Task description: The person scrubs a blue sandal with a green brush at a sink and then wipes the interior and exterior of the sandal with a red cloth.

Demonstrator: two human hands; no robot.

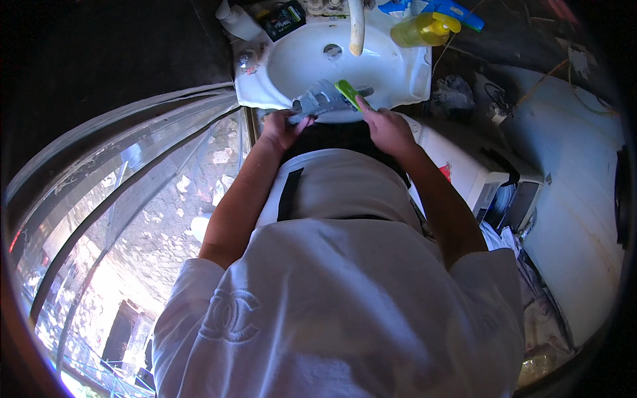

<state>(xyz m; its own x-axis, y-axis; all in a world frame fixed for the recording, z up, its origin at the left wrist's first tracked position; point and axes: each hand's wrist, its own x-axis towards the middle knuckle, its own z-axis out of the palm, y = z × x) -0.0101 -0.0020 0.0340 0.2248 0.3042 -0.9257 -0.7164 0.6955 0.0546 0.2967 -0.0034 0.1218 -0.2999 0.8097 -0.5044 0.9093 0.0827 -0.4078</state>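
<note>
Over the front rim of a white ceramic sink (415, 84), my left hand (284, 128) grips the near end of a grey plastic part (321, 99) with openings in its frame; its exact kind cannot be told. In my right hand (388, 130) is a green-backed brush (348, 92), its head against or just over the far right end of the part. Most of the bristles are hidden. The drain (332, 51) shows beyond both hands, and a pale faucet spout (356, 30) reaches over the basin.
A yellow pump bottle (423, 31) and a blue plastic packet (455, 11) lie at the sink's back right. A black box (282, 21) and a white tube (239, 21) rest at the back left. Right of me stands a white appliance (453, 149); mesh screening (164, 199) is at left.
</note>
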